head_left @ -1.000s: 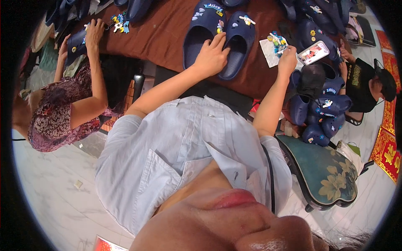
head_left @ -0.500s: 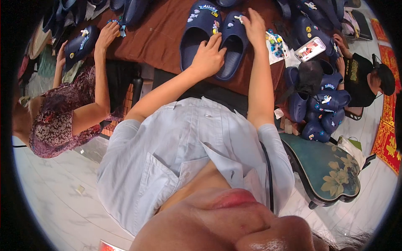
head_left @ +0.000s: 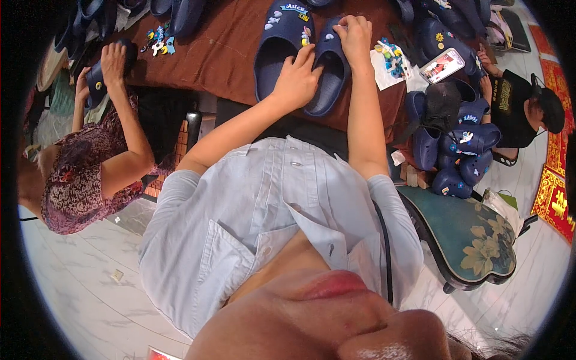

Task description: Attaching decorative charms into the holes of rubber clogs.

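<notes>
brown cloth [head_left: 228, 66] spreads across the top of the view, with pale marble floor [head_left: 84, 288] lower down. on the cloth, two navy clogs lie side by side, toes pointing away from the person. the right hand [head_left: 356, 39] bends over the toe of the right clog [head_left: 327, 53], fingertips drawn together against it; whether they pinch anything i cannot tell. the left hand [head_left: 295, 81] lies where the clogs meet, fingers a little spread over the inner rim of the left clog [head_left: 282, 33]; i cannot tell whether it clamps that rim or only rests there. a pale heart [head_left: 329, 36] sits on the right clog, near the right hand's fingertips. the left clog bears a blue banner charm [head_left: 294, 8] and lilac hearts [head_left: 273, 21].

right of the right hand, loose charms [head_left: 393, 60] lie on white paper [head_left: 382, 75], then a phone [head_left: 443, 66]. past these are a clog pile [head_left: 450, 180] and a green seat [head_left: 462, 234]. at far left a co-worker's hands [head_left: 114, 63] hold another clog [head_left: 95, 84], near a charm heap [head_left: 159, 41]. at far right is a person in black [head_left: 513, 105], beside red and gold banners [head_left: 555, 198].
</notes>
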Demonstrator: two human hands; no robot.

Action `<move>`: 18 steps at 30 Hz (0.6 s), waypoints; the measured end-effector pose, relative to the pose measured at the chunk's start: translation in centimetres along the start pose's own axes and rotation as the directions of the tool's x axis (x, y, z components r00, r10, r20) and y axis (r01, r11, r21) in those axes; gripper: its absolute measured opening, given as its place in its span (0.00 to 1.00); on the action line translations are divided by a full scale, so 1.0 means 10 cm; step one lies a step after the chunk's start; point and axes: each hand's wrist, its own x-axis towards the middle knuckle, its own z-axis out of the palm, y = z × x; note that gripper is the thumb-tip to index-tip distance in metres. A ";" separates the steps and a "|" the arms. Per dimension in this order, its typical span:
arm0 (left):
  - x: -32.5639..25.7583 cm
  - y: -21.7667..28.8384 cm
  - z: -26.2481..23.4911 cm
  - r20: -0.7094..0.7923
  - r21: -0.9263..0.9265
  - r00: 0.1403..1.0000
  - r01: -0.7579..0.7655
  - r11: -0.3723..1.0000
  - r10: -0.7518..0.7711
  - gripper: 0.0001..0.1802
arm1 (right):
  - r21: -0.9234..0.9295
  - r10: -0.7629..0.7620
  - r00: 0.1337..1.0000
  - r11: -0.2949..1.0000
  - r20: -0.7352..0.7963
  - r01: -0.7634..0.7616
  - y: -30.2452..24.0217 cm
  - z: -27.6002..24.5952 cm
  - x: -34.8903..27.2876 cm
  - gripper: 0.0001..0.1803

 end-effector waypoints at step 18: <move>-0.03 0.00 0.05 -0.002 0.024 1.000 -0.024 0.999 0.024 0.20 | -0.034 0.263 0.948 0.962 -0.178 -0.273 0.78 -0.57 -0.50 0.15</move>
